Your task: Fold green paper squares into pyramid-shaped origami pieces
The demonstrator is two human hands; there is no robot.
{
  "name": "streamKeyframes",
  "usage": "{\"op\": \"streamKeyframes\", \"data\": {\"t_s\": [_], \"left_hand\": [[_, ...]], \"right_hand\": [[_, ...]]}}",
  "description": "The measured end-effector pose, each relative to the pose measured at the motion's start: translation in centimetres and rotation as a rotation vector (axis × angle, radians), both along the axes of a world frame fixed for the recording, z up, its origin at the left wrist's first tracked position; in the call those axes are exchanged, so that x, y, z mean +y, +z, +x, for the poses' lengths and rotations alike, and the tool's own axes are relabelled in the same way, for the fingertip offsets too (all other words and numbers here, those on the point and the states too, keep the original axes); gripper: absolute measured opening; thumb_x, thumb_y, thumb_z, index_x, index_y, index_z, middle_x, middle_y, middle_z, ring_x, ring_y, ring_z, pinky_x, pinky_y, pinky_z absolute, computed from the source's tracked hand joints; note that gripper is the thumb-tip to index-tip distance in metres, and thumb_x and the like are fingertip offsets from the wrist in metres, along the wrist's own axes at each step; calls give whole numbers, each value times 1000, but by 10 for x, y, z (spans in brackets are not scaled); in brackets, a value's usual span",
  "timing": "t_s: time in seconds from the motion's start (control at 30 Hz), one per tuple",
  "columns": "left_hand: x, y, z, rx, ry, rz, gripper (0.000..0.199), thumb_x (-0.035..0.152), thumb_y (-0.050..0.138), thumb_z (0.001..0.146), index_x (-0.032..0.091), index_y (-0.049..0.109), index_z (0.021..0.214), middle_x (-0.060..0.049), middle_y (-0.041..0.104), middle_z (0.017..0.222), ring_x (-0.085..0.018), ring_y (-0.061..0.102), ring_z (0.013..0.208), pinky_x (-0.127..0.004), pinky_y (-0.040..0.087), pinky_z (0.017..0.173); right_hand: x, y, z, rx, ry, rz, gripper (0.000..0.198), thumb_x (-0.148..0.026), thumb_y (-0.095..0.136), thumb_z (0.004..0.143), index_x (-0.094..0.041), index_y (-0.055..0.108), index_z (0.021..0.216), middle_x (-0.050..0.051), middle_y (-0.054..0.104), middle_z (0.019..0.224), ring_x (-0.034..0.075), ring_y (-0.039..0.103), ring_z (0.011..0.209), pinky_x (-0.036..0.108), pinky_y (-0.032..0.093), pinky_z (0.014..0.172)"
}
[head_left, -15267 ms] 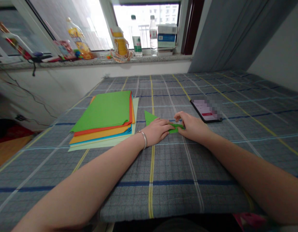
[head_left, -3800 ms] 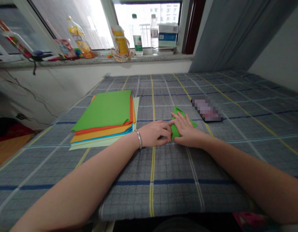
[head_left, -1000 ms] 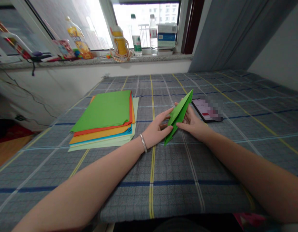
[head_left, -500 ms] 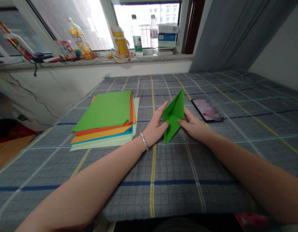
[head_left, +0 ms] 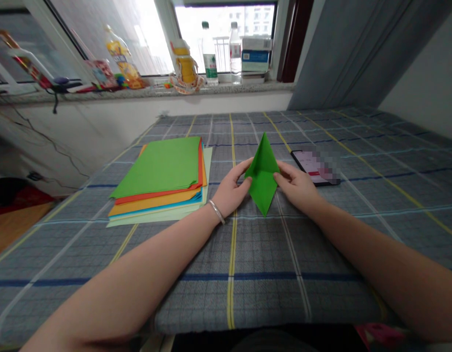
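Observation:
A folded green sheet of paper [head_left: 263, 183], now shaped like a tall diamond with a crease across its middle, is held between my two hands above the cloth. My left hand [head_left: 233, 188] pinches its left corner, thumb in front and fingers behind. At the right corner, my right hand [head_left: 294, 182] grips it the same way, its fingers partly hidden behind the paper. The upper part of the paper opens into a hollow, while the lower point hangs toward me. A silver bangle [head_left: 216, 211] circles my left wrist.
Left of my hands lies a stack of coloured paper [head_left: 160, 166], green on top. A phone [head_left: 315, 166] rests to the right on the plaid cloth [head_left: 196, 303]. Bottles, a yellow cup [head_left: 185, 63] and boxes [head_left: 255, 58] line the windowsill behind.
The folded paper has turned from a slanted shape into a more upright, symmetric diamond, its top point shifting left. Both hands keep hold of it, with the fingers slightly adjusted.

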State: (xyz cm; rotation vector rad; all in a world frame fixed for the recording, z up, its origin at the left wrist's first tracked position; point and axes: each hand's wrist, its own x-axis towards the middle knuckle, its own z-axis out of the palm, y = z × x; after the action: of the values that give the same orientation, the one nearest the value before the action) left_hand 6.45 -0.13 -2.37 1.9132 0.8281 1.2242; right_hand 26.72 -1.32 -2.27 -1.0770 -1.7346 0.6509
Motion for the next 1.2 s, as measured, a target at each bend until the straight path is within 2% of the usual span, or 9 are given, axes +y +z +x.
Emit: {"op": "streamKeyframes", "data": {"t_s": [0.1, 0.2, 0.3, 0.43, 0.53, 0.7, 0.9, 1.07, 1.2], "left_hand": [[3, -1, -4, 24, 34, -2, 53, 17, 49, 84, 21, 52, 136, -5, 51, 144, -22, 45, 135, -44, 32, 117], [6, -3, -6, 45, 49, -19, 58, 11, 47, 77, 20, 54, 135, -5, 53, 142, -22, 46, 134, -45, 32, 117], [6, -2, -8, 86, 44, 4, 61, 7, 44, 74, 20, 56, 132, -5, 54, 140, -21, 46, 133, -45, 30, 118], [3, 2, -9, 185, 65, 110, 52, 11, 44, 81, 20, 57, 131, -6, 55, 139, -21, 47, 132, -46, 29, 118], [0, 5, -8, 242, 115, 162, 44, 17, 46, 87, 17, 56, 130, -9, 58, 133, -22, 50, 126, -44, 37, 112], [-2, 6, -9, 402, 277, 119, 47, 25, 53, 87, 15, 52, 134, -11, 63, 117, -23, 59, 106, -41, 49, 96], [-2, 7, -12, 615, 277, 52, 36, 25, 49, 89, 20, 63, 122, -7, 72, 95, -25, 65, 88, -42, 52, 86], [0, 6, -14, 607, 274, 67, 43, 20, 45, 88, 20, 62, 127, -7, 72, 109, -24, 66, 99, -41, 51, 92], [1, 7, -16, 684, 283, 82, 47, 14, 42, 86, 19, 63, 128, -7, 71, 114, -23, 65, 102, -40, 50, 94]], "right_hand": [[1, -1, 2, 40, -6, -14, 44, -22, 59, 83, -28, 57, 127, 4, 64, 130, 23, 62, 116, 45, 50, 102], [-1, 1, 3, -2, -72, -37, 36, -20, 60, 80, -26, 59, 115, 6, 67, 121, 24, 68, 102, 43, 58, 84], [-3, 6, 4, -86, -129, -29, 28, -19, 60, 77, -25, 59, 104, 7, 68, 119, 24, 69, 92, 40, 60, 69], [-5, 10, 6, -138, -114, 9, 13, -21, 62, 78, -23, 58, 90, 9, 67, 122, 23, 68, 91, 41, 58, 73], [-5, 12, 7, -177, -123, 44, 7, -27, 62, 81, -23, 58, 83, 9, 69, 117, 24, 67, 97, 40, 57, 72], [-5, 13, 7, -238, -147, 72, 9, -30, 60, 84, -24, 57, 78, 7, 71, 111, 24, 67, 95, 41, 55, 71], [-5, 15, 12, -332, -183, 75, 13, -24, 59, 80, -24, 51, 71, 7, 71, 108, 24, 67, 91, 41, 53, 74], [-6, 18, 21, -464, -163, 38, 14, -21, 59, 76, -24, 48, 68, 7, 71, 107, 26, 66, 96, 44, 51, 82], [-5, 17, 28, -604, -163, 41, 13, -16, 58, 72, -24, 48, 69, 8, 70, 107, 26, 65, 98, 44, 51, 84]]}}
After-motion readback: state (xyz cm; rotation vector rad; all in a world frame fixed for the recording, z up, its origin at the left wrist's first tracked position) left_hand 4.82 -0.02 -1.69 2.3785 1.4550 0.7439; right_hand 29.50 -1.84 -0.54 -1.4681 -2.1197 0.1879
